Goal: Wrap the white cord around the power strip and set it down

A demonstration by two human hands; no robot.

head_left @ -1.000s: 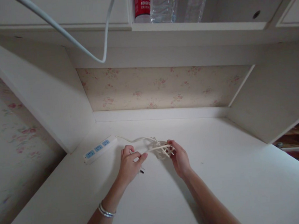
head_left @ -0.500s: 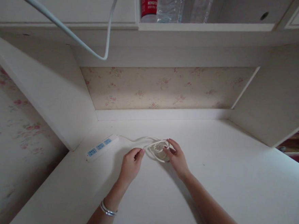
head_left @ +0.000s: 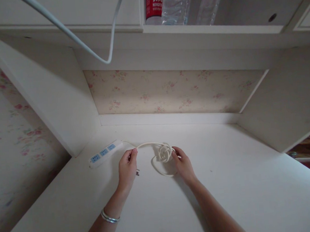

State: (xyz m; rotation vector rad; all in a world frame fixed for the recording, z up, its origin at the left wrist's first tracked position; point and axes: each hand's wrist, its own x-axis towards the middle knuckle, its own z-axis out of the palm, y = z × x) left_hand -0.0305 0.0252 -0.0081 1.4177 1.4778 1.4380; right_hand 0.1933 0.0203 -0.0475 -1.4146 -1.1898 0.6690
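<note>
My left hand [head_left: 128, 167] is closed on a stretch of the white power cord [head_left: 148, 143], near the power strip. Metal prongs of a plug [head_left: 137, 172] show just below its fingers; the plug's body is hidden by the hand. My right hand [head_left: 183, 165] pinches the right side of the coiled part of the cord, where several loops lie bunched. A looser loop hangs toward the front, between the hands. At the left lies the white power strip [head_left: 105, 153] with blue socket faces, untouched, its cord leaving from the right end.
All this is on a white desktop [head_left: 161, 207]. Side panels rise left and right. Above, a shelf [head_left: 212, 28] holds plastic bottles [head_left: 175, 6], one with a red label. A pale bent cable or rod [head_left: 86, 46] hangs across the upper left.
My left hand has moved left, drawing a length of cord away from the coil. Plug prongs now show under it. The front loop has loosened; my right hand stays nearly in place.
</note>
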